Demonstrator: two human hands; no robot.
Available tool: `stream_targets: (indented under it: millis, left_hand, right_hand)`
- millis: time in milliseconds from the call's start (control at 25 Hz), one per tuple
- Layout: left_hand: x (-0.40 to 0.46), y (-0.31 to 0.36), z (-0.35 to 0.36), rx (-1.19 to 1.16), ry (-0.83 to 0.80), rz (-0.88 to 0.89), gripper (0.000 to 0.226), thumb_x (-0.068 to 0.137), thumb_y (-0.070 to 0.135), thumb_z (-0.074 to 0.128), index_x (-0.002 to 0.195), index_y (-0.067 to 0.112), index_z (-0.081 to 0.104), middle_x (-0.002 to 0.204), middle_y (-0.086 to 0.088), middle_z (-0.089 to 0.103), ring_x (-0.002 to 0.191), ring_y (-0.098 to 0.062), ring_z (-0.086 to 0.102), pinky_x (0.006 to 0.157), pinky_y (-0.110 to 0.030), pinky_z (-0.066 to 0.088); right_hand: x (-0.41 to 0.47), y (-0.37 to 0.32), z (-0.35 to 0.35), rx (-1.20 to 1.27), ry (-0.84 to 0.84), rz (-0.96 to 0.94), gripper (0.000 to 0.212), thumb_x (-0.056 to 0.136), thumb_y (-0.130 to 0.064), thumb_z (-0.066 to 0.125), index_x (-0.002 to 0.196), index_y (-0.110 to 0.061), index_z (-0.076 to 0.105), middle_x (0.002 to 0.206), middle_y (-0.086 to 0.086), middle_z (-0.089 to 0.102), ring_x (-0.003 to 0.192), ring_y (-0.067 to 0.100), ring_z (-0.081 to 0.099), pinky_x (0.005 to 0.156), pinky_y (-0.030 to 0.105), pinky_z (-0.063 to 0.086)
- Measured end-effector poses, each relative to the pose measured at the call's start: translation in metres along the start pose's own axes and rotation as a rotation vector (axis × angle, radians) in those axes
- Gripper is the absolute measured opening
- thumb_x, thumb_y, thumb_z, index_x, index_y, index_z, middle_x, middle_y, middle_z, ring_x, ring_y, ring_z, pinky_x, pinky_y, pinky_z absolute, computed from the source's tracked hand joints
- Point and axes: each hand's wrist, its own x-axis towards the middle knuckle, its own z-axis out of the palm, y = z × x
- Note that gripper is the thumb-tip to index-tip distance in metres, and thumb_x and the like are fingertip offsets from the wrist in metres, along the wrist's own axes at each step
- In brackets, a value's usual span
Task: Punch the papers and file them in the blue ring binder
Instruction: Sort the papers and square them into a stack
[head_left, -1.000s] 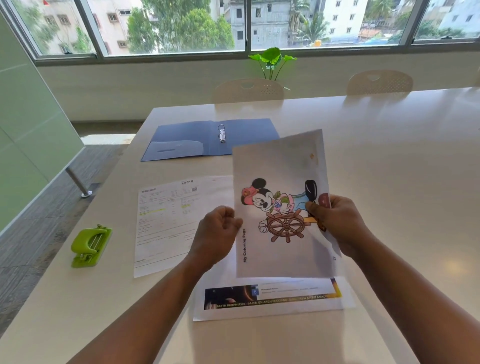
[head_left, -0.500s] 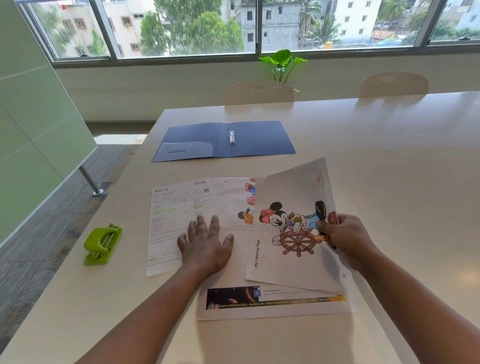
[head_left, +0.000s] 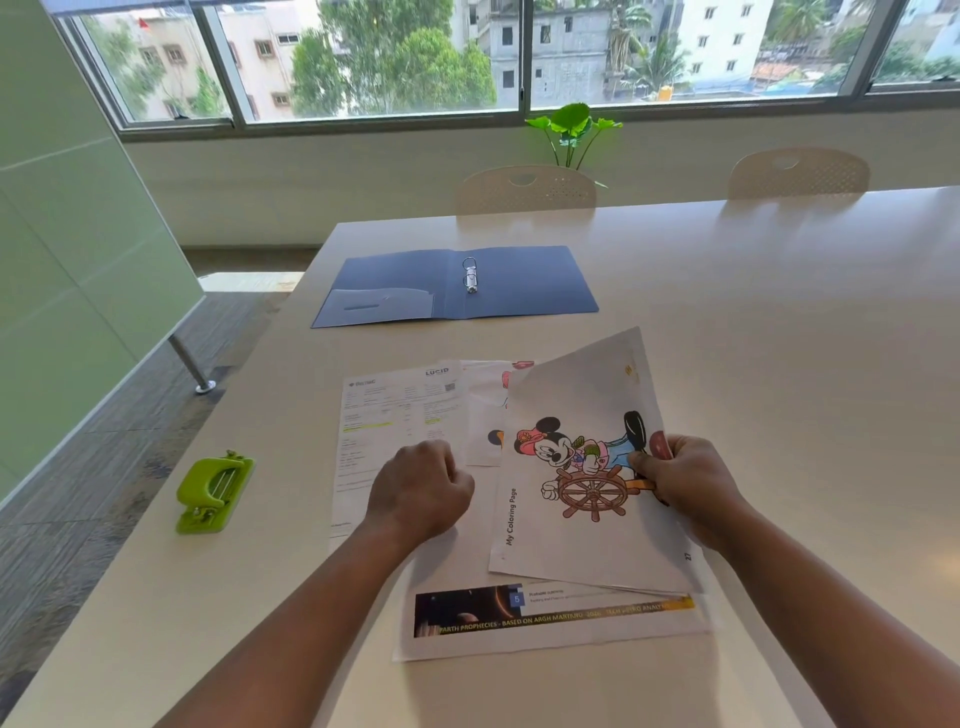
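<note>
The blue ring binder (head_left: 519, 283) lies open and flat at the far side of the table, its metal rings (head_left: 470, 275) upright in the middle. My right hand (head_left: 685, 486) pinches the right edge of a cartoon colouring page (head_left: 571, 395), which tilts up off the other sheets. My left hand (head_left: 421, 491) is curled into a loose fist over a printed form (head_left: 384, 415), and whether it grips a sheet is hidden. A second picture sheet (head_left: 483, 410) peeks out under the colouring page. A sheet with a dark banner (head_left: 550, 616) lies nearest me. The green hole punch (head_left: 214, 493) sits at the left.
The table's left edge (head_left: 260, 384) drops to the floor beside a green partition (head_left: 78, 270). Two chairs (head_left: 525, 189) stand at the far side, with a green plant (head_left: 571, 130) by the window.
The colouring page came down from upright to a low tilt over the sheets. My left hand let go of it, pressed flat on the papers, then curled into a fist.
</note>
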Motion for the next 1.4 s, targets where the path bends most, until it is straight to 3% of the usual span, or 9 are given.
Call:
stream_targets:
  millis: [200, 440, 560, 720, 920, 1080, 1200, 1320, 1400]
  left_hand:
    - [-0.013, 0.02, 0.008, -0.245, 0.027, 0.152, 0.012, 0.085, 0.024, 0.061, 0.074, 0.019, 0.062, 0.092, 0.0, 0.076, 0.084, -0.019, 0.07, 0.076, -0.038, 0.06]
    - [-0.024, 0.04, 0.023, -0.49, -0.174, 0.341, 0.024, 0.096, 0.017, 0.062, 0.076, 0.03, 0.057, 0.129, -0.003, 0.069, 0.105, -0.009, 0.069, 0.086, -0.026, 0.061]
    - [-0.03, 0.047, 0.027, -0.525, -0.222, 0.389, 0.028, 0.098, 0.015, 0.061, 0.077, 0.032, 0.055, 0.134, -0.005, 0.066, 0.112, -0.013, 0.067, 0.083, -0.02, 0.059]
    - [-0.036, 0.056, 0.036, -0.555, -0.228, 0.42, 0.026, 0.098, 0.017, 0.061, 0.078, 0.033, 0.057, 0.134, -0.005, 0.065, 0.116, -0.009, 0.065, 0.089, -0.023, 0.059]
    - [-0.04, 0.059, 0.047, -0.593, -0.242, 0.443, 0.012, 0.096, 0.023, 0.062, 0.087, 0.019, 0.067, 0.129, 0.001, 0.069, 0.109, -0.005, 0.067, 0.085, -0.027, 0.061]
    - [-0.043, 0.059, 0.049, -0.578, -0.274, 0.434, 0.011, 0.096, 0.029, 0.063, 0.09, 0.021, 0.067, 0.136, 0.008, 0.064, 0.113, -0.009, 0.065, 0.087, -0.031, 0.061]
    - [-0.047, 0.061, 0.048, -0.566, -0.308, 0.43, 0.007, 0.094, 0.034, 0.065, 0.09, 0.029, 0.068, 0.135, 0.01, 0.063, 0.116, -0.002, 0.062, 0.093, -0.026, 0.057]
    - [-0.039, 0.052, 0.046, -0.651, -0.124, 0.311, 0.011, 0.09, 0.035, 0.066, 0.096, 0.026, 0.068, 0.131, 0.011, 0.063, 0.118, -0.003, 0.059, 0.101, -0.027, 0.05]
    - [-0.03, 0.047, 0.037, -0.765, 0.013, 0.122, 0.018, 0.091, 0.03, 0.063, 0.108, 0.026, 0.062, 0.128, 0.009, 0.062, 0.111, -0.006, 0.062, 0.096, -0.028, 0.055]
  right_hand:
    - [0.002, 0.0, 0.0, -0.001, 0.012, -0.002, 0.01, 0.094, -0.018, 0.069, 0.088, -0.01, 0.067, 0.076, 0.011, 0.077, 0.073, 0.031, 0.076, 0.07, 0.044, 0.064]
    - [-0.004, -0.003, -0.002, 0.047, -0.044, -0.035, 0.008, 0.095, -0.017, 0.068, 0.092, -0.01, 0.066, 0.079, 0.012, 0.078, 0.066, 0.026, 0.075, 0.067, 0.042, 0.063]
    - [-0.012, -0.005, -0.001, 0.134, -0.154, -0.035, 0.014, 0.095, -0.022, 0.068, 0.104, -0.012, 0.064, 0.087, 0.013, 0.079, 0.076, 0.035, 0.077, 0.068, 0.046, 0.063]
    - [-0.025, -0.011, 0.005, 0.231, -0.226, -0.091, 0.024, 0.096, -0.032, 0.065, 0.105, -0.01, 0.061, 0.081, 0.012, 0.078, 0.065, 0.028, 0.075, 0.052, 0.032, 0.058]
    - [-0.028, -0.008, 0.009, 0.169, -0.268, -0.148, 0.031, 0.086, -0.027, 0.077, 0.11, -0.012, 0.065, 0.084, 0.006, 0.079, 0.069, 0.027, 0.076, 0.055, 0.032, 0.059]
    - [-0.026, -0.004, 0.009, 0.172, -0.279, -0.139, 0.029, 0.087, -0.034, 0.076, 0.109, -0.017, 0.066, 0.09, 0.007, 0.079, 0.072, 0.029, 0.076, 0.058, 0.034, 0.06]
    - [-0.021, -0.002, 0.008, 0.149, -0.254, -0.124, 0.018, 0.09, -0.013, 0.072, 0.108, -0.016, 0.069, 0.094, 0.01, 0.079, 0.076, 0.032, 0.076, 0.067, 0.043, 0.063]
    - [-0.015, 0.001, 0.001, 0.123, -0.207, -0.089, 0.019, 0.09, -0.001, 0.066, 0.105, -0.011, 0.069, 0.092, 0.014, 0.078, 0.08, 0.037, 0.076, 0.074, 0.051, 0.063]
    - [-0.013, 0.002, -0.005, 0.078, -0.184, -0.073, 0.017, 0.089, -0.001, 0.067, 0.105, -0.007, 0.067, 0.095, 0.018, 0.077, 0.087, 0.041, 0.075, 0.08, 0.058, 0.06]
